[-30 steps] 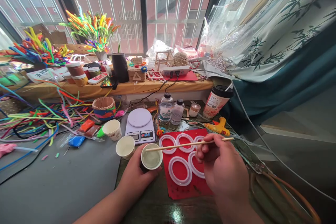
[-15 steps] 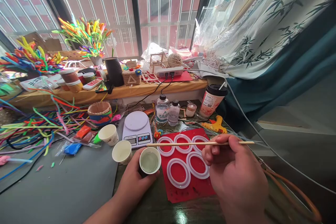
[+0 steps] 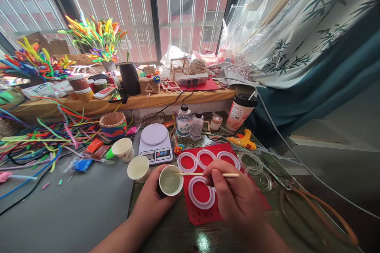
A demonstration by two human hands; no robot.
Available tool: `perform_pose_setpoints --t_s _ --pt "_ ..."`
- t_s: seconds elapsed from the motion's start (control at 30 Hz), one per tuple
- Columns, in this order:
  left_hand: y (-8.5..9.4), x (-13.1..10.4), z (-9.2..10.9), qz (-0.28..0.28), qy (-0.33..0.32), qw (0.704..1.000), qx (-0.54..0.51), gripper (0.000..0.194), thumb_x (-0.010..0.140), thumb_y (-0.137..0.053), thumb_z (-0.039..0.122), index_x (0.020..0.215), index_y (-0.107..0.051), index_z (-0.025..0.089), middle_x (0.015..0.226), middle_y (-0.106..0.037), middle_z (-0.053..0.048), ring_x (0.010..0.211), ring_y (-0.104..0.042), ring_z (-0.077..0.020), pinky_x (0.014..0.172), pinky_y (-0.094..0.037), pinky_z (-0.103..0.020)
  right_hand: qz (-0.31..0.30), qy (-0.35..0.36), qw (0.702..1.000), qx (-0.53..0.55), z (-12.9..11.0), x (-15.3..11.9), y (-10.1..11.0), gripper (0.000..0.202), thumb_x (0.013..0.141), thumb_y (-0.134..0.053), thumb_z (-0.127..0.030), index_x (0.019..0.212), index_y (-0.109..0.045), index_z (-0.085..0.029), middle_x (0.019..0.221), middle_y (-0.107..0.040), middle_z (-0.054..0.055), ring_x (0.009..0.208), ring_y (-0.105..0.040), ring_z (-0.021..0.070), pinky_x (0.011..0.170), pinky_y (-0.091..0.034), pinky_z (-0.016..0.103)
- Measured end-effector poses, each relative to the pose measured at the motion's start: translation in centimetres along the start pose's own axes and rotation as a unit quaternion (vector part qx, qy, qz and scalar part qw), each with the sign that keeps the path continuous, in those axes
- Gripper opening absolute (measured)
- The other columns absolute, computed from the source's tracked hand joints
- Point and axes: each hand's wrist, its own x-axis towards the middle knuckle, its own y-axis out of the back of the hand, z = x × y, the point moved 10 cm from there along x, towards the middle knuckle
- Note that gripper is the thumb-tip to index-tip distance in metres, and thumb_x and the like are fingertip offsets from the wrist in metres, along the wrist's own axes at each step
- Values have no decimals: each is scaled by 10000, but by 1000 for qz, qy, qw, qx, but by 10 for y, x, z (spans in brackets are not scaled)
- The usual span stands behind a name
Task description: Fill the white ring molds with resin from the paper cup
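Observation:
My left hand is wrapped round a paper cup that holds a clear, slightly greenish liquid. Between the fingers of my right hand is a thin wooden stick, its far end inside the cup's rim. Whether the tip touches the liquid is hard to tell. White ring-shaped molds lie on a red sheet beside the cup, one of them mostly hidden by my right hand. Two more paper cups, a nearer one and a farther one, stand left of the held cup.
Behind the cups sits a digital scale. Two clear bottles stand by the ledge, near a lidded drink cup. A yellow glue gun and orange-handled scissors lie at right. Pipe cleaners crowd the left.
My right hand has moved left and slightly down, bringing the stick's end from above the cup's rim into its mouth. My left hand and the cup have hardly moved.

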Motion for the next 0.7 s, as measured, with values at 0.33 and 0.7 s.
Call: perform_pose_setpoints --t_s 0.33,0.7 --pt "-1 -1 1 -11 11 1000 -14 557 834 -897 334 1373 -775 255 1385 -847 -115 1325 -796 -372 1162 -643 -517 190 -217 944 161 73 12 22 464 825 -912 -643 735 -730 -226 566 -635 -13 478 -575 162 443 -458 270" --pt "2 -1 -9 2 18 1000 0 638 827 -913 350 1436 -746 263 1421 -839 -119 1361 -781 -386 1206 -615 -547 256 -170 923 233 55 13 46 344 866 -863 -499 736 -729 -209 587 -578 -37 502 -597 146 487 -469 264"
